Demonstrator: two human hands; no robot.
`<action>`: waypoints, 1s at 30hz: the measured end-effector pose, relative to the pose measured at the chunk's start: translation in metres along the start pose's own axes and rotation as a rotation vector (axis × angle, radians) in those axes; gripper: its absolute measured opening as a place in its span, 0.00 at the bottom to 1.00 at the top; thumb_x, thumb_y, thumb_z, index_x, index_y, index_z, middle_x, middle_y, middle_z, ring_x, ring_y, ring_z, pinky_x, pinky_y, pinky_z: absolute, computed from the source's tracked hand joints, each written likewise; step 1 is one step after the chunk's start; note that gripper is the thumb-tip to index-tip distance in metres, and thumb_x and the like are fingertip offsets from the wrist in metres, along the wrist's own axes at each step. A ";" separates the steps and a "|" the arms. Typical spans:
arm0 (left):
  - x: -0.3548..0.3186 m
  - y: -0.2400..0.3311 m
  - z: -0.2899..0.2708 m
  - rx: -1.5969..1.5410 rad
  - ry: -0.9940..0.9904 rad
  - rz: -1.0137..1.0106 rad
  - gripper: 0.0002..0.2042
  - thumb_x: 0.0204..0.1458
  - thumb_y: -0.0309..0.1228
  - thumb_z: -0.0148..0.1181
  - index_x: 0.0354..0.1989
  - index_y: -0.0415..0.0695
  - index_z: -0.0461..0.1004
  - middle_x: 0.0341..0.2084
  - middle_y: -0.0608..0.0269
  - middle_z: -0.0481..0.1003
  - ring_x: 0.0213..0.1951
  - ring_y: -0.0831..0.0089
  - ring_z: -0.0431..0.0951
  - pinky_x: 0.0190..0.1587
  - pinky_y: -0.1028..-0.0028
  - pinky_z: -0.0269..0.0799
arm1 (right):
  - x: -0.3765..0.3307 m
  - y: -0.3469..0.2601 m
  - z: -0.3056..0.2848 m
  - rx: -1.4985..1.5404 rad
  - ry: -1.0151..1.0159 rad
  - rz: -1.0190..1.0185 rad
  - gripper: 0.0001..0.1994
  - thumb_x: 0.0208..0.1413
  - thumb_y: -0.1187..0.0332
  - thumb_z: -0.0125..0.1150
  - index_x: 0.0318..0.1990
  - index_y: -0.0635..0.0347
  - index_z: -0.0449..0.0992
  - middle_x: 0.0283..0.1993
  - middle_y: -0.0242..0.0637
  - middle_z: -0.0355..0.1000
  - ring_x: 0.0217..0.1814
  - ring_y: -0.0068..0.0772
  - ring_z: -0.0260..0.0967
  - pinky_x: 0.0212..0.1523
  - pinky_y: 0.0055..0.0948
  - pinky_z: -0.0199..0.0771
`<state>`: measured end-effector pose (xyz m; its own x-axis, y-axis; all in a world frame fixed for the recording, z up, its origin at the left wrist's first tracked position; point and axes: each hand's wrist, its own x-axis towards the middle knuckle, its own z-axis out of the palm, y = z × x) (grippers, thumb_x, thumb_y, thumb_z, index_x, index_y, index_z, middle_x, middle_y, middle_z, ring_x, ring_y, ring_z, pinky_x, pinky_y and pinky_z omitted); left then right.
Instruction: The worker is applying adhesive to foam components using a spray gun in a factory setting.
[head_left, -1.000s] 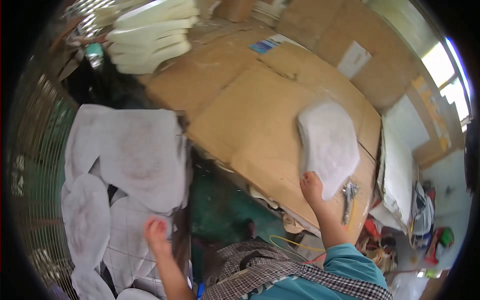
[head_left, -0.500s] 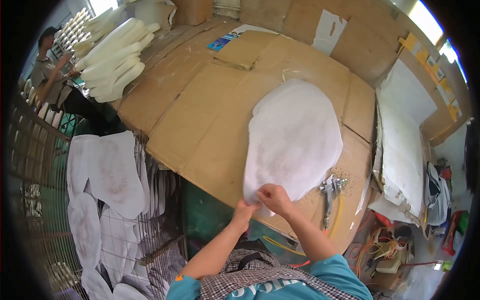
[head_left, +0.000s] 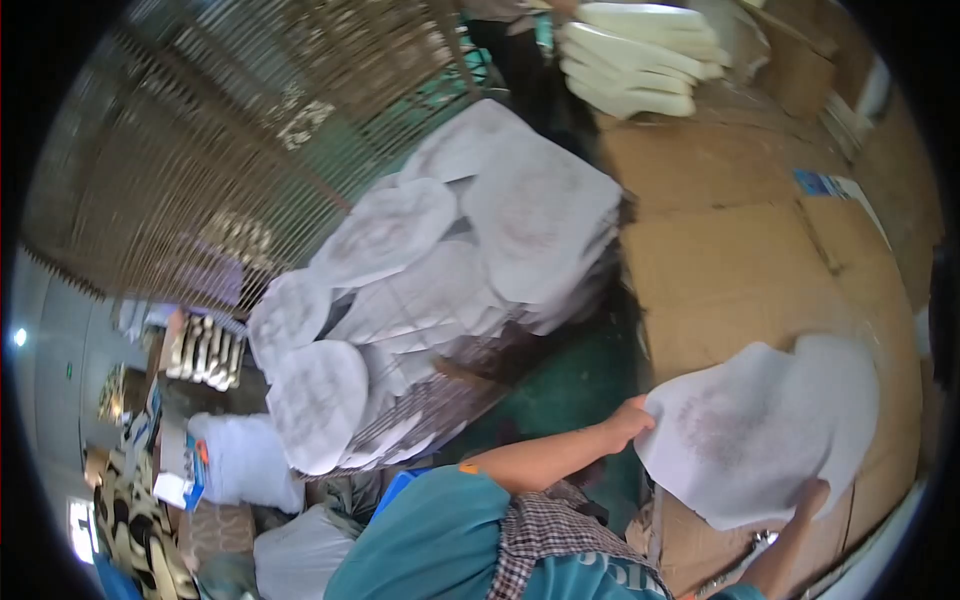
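Observation:
A large, rounded white pad [head_left: 740,440], soft and sheet-like with a brownish-grey smudge in its middle, is stretched between my hands over the cardboard-covered table [head_left: 690,270]. My left hand [head_left: 630,418] pinches its left edge. At the near right edge, my right hand [head_left: 813,500] grips the pad, its fingers partly hidden and blurred. Left of the table, similar smudged white pads [head_left: 540,210] lie overlapping on a wire-mesh cage [head_left: 420,430]. Beside my right forearm shows part of a metal spray gun [head_left: 765,540].
Pale yellow glove-shaped forms [head_left: 640,60] jut out at the table's far end, near a person in dark trousers [head_left: 510,60]. A flat cardboard piece [head_left: 850,235] lies on the table's far right. White bags [head_left: 240,455] stand behind the cage at left.
My view has swung left toward the cage. The pad, lying on the table before, is now lifted, with my hands spread apart along its edges instead of close together at one end.

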<state>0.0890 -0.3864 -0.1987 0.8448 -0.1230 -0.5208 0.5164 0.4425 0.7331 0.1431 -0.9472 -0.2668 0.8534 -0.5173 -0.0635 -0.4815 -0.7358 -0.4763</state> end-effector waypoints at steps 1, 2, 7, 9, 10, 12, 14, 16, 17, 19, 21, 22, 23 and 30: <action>0.005 0.012 -0.003 -0.037 -0.015 0.033 0.21 0.32 0.18 0.46 0.40 0.39 0.70 0.32 0.63 0.72 0.36 0.72 0.71 0.40 0.73 0.66 | 0.009 -0.002 -0.008 0.130 0.048 -0.004 0.12 0.43 0.66 0.54 0.33 0.65 0.71 0.26 0.36 0.70 0.23 0.31 0.64 0.26 0.30 0.67; 0.006 0.017 -0.009 -0.075 -0.013 0.063 0.21 0.31 0.18 0.45 0.40 0.38 0.69 0.32 0.63 0.72 0.36 0.72 0.71 0.40 0.74 0.66 | 0.011 -0.018 -0.010 0.133 0.039 -0.031 0.12 0.43 0.66 0.54 0.33 0.65 0.71 0.26 0.36 0.70 0.23 0.31 0.64 0.26 0.30 0.67; -0.061 0.162 -0.101 -0.165 0.041 0.255 0.23 0.29 0.15 0.43 0.40 0.36 0.69 0.33 0.60 0.72 0.37 0.69 0.73 0.39 0.71 0.70 | -0.113 -0.281 -0.012 1.023 -0.405 -0.041 0.05 0.48 0.71 0.50 0.34 0.53 0.67 0.31 0.23 0.62 0.33 0.14 0.59 0.30 0.19 0.66; -0.075 0.195 -0.170 -0.283 0.154 0.385 0.23 0.27 0.16 0.42 0.39 0.35 0.69 0.32 0.58 0.72 0.35 0.67 0.74 0.38 0.70 0.72 | -0.150 -0.356 0.008 1.117 -0.428 -0.229 0.07 0.47 0.77 0.48 0.35 0.58 0.67 0.30 0.26 0.62 0.32 0.17 0.61 0.32 0.20 0.67; -0.097 0.221 -0.194 -0.234 0.246 0.431 0.22 0.28 0.16 0.42 0.38 0.36 0.69 0.32 0.58 0.72 0.35 0.67 0.74 0.38 0.70 0.72 | -0.182 -0.409 0.007 1.276 -0.576 -0.209 0.08 0.47 0.79 0.48 0.36 0.60 0.67 0.29 0.28 0.62 0.32 0.21 0.62 0.33 0.20 0.67; -0.139 0.234 -0.299 -0.222 0.468 0.519 0.18 0.30 0.17 0.43 0.34 0.38 0.71 0.29 0.60 0.73 0.34 0.69 0.74 0.40 0.70 0.71 | -0.221 -0.481 0.037 1.472 -0.792 -0.152 0.08 0.48 0.75 0.48 0.38 0.62 0.66 0.34 0.34 0.67 0.37 0.29 0.65 0.37 0.26 0.68; -0.185 0.252 -0.357 -0.246 0.738 0.694 0.19 0.31 0.18 0.43 0.37 0.37 0.70 0.31 0.60 0.73 0.34 0.69 0.74 0.41 0.72 0.71 | -0.272 -0.546 0.057 1.559 -0.984 -0.226 0.09 0.49 0.72 0.48 0.39 0.61 0.66 0.39 0.37 0.69 0.42 0.32 0.66 0.42 0.34 0.68; -0.229 0.264 -0.399 -0.297 0.752 0.817 0.21 0.31 0.17 0.42 0.39 0.38 0.69 0.31 0.60 0.73 0.31 0.71 0.73 0.35 0.76 0.71 | -0.311 -0.592 0.088 1.582 -1.143 -0.213 0.07 0.47 0.74 0.49 0.35 0.60 0.68 0.37 0.36 0.70 0.40 0.31 0.68 0.41 0.33 0.70; -0.242 0.269 -0.409 -0.330 0.827 0.801 0.20 0.31 0.17 0.42 0.39 0.39 0.69 0.28 0.64 0.71 0.29 0.72 0.71 0.32 0.77 0.69 | -0.330 -0.614 0.104 1.588 -1.172 -0.174 0.06 0.46 0.75 0.50 0.33 0.60 0.68 0.35 0.35 0.70 0.40 0.30 0.68 0.42 0.34 0.71; -0.273 0.263 -0.446 -0.369 0.913 0.788 0.20 0.31 0.17 0.42 0.38 0.41 0.69 0.24 0.67 0.68 0.27 0.73 0.69 0.30 0.77 0.67 | -0.361 -0.639 0.141 1.611 -1.326 -0.106 0.05 0.44 0.77 0.48 0.31 0.61 0.68 0.35 0.37 0.71 0.42 0.33 0.68 0.44 0.36 0.71; -0.287 0.239 -0.506 -0.470 1.065 0.854 0.15 0.31 0.17 0.41 0.31 0.40 0.69 0.21 0.67 0.67 0.26 0.74 0.70 0.30 0.78 0.67 | -0.385 -0.654 0.183 1.601 -1.370 -0.042 0.07 0.42 0.78 0.47 0.32 0.60 0.68 0.36 0.37 0.70 0.43 0.33 0.68 0.47 0.39 0.68; -0.302 0.216 -0.541 -0.476 1.075 0.857 0.15 0.31 0.17 0.41 0.31 0.40 0.69 0.21 0.67 0.67 0.26 0.74 0.70 0.30 0.78 0.67 | -0.394 -0.653 0.211 1.571 -1.410 0.039 0.08 0.42 0.77 0.47 0.32 0.60 0.68 0.37 0.37 0.70 0.43 0.34 0.67 0.48 0.41 0.67; -0.324 0.188 -0.576 -0.540 1.100 0.851 0.13 0.31 0.17 0.42 0.28 0.41 0.68 0.21 0.66 0.68 0.26 0.73 0.70 0.30 0.78 0.67 | -0.406 -0.653 0.237 1.534 -1.467 0.124 0.09 0.41 0.77 0.47 0.33 0.60 0.67 0.38 0.37 0.70 0.43 0.34 0.67 0.49 0.43 0.66; -0.302 0.159 -0.606 -0.748 1.366 0.563 0.03 0.36 0.23 0.47 0.21 0.43 0.68 0.19 0.63 0.68 0.23 0.68 0.70 0.22 0.75 0.66 | -0.434 -0.623 0.295 1.060 -1.319 0.337 0.09 0.43 0.77 0.46 0.35 0.59 0.66 0.38 0.34 0.68 0.41 0.36 0.67 0.43 0.45 0.70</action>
<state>-0.1690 0.2595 -0.1897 -0.0573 0.8322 -0.5514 -0.3104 0.5101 0.8022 0.1313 -0.1350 -0.2013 0.5870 0.5015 -0.6355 -0.7908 0.1871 -0.5828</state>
